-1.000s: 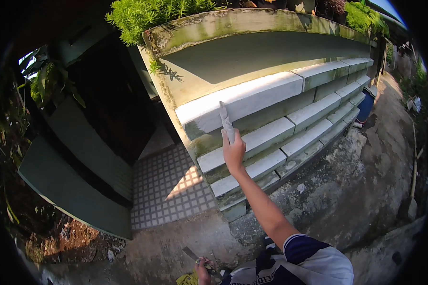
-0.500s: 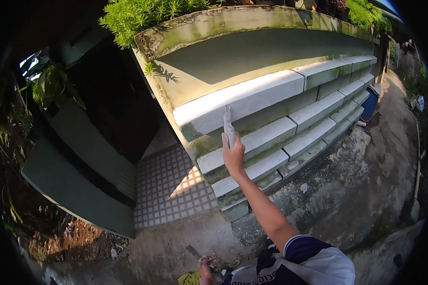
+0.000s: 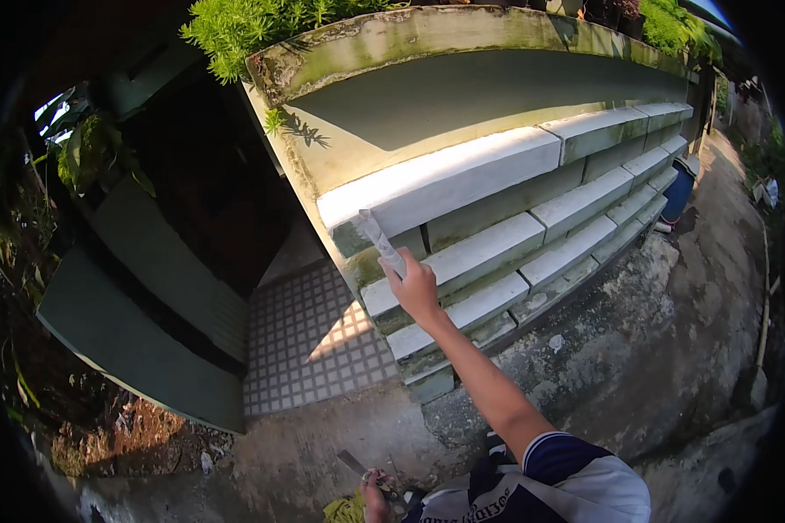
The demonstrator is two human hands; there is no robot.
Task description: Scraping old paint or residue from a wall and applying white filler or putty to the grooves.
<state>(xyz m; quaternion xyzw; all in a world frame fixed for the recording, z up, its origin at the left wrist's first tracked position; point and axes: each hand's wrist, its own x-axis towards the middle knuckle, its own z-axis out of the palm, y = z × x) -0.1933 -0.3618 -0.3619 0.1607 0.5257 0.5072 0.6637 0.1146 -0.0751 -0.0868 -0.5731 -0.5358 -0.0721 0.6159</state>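
In the right hand (image 3: 416,283) a white-smeared tool (image 3: 381,240) is gripped; its tip, beyond the grip, has been shifted leftward along the ledge (image 3: 471,173), apparently bringing work beside the grey-green patch (image 3: 348,236). Below-left, a flat blade (image 3: 351,462) is held by the left hand (image 3: 375,500).

It looks like a home's exterior: tiled entry floor (image 3: 292,366), stepped ledges (image 3: 484,248), green plants (image 3: 227,37), rough path (image 3: 685,283).

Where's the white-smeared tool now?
In the head view, the white-smeared tool is just left of centre, in the right hand, its tip by the left end of the top white ledge.
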